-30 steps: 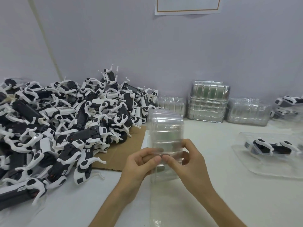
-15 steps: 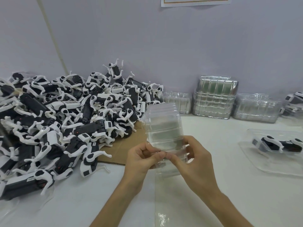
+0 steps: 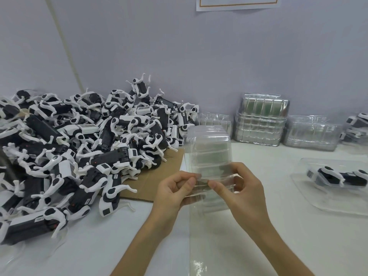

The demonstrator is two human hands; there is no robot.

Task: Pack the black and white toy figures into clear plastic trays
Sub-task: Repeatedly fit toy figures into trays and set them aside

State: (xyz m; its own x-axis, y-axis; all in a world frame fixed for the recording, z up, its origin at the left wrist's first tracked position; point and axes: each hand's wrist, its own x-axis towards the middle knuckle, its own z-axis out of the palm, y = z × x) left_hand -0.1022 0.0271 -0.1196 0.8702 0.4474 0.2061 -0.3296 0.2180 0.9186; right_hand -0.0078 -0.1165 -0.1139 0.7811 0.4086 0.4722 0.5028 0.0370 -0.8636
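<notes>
A clear plastic tray is held upright above the table at the centre. My left hand pinches its near edge from the left, and my right hand pinches the same edge from the right, thumbs almost meeting. A big pile of black and white toy figures covers the left of the table, partly on a sheet of brown cardboard. At the right, a packed tray holds one toy figure.
Stacks of clear trays stand against the back wall, with a lower stack to their right and another to their left. More packed figures sit at the far right edge. A flat clear sheet lies on the white table under my hands.
The tray in my hands has tilted slightly and risen a little in view. Both hands keep pinching its near edge. The view has shifted down and right.
</notes>
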